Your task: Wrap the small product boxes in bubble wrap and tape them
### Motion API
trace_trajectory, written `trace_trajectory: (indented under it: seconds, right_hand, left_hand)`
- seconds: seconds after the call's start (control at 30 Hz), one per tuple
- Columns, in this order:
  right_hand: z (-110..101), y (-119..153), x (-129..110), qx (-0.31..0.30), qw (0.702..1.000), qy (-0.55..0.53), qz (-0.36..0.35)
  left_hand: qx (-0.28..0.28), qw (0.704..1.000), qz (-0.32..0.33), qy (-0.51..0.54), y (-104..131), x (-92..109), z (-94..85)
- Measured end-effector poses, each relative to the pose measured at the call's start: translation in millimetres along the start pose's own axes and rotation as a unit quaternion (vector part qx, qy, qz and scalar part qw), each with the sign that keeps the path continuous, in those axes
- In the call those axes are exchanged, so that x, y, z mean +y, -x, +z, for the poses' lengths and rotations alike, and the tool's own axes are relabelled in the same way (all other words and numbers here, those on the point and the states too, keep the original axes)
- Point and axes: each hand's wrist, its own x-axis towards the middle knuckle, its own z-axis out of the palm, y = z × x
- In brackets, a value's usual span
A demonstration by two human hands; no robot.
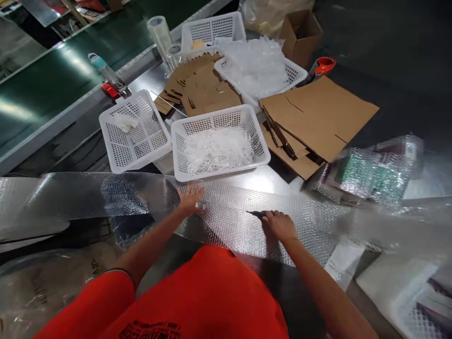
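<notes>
A long sheet of clear bubble wrap (229, 214) stretches across the table in front of me. My left hand (190, 200) lies on it with fingers spread, pressing near its far edge. To the right, my right hand (280, 225) is closed around a slim black tool (257, 214). Its pointed tip aims left over the bubble wrap; whether it is a knife or scissors I cannot tell. Just beyond my left hand stands a white basket (221, 173) filled with thin white strands.
Another white basket (118, 165) stands at left, with flat cardboard pieces (206, 89) behind. Cardboard sheets (321, 115) lie at right, near bubble-wrapped packs (374, 172). A white tray (300, 75) of clear plastic, a red-handled tape dispenser (323, 66) and a green conveyor belt (70, 70) are farther off.
</notes>
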Motion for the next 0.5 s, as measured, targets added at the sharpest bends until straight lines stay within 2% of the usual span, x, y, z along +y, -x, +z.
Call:
trace_trajectory:
  seconds: [0.17, 0.4, 0.5]
  right_hand:
    - [17.2, 24.2, 58.4, -0.004, 0.999, 0.029, 0.035]
    - [39.8, 70.1, 164.9, -0.020, 0.992, 0.046, 0.112]
    - [47.8, 83.1, 195.4, -0.021, 0.988, 0.058, 0.141]
  left_hand:
    - [-0.018, 1.000, -0.002, -0.021, -1.5, -1.2, -0.1]
    - [-0.016, 0.999, -0.014, -0.031, -1.7, -2.3, 1.5]
    - [-0.014, 0.999, -0.013, -0.032, -1.0, -3.0, 0.7]
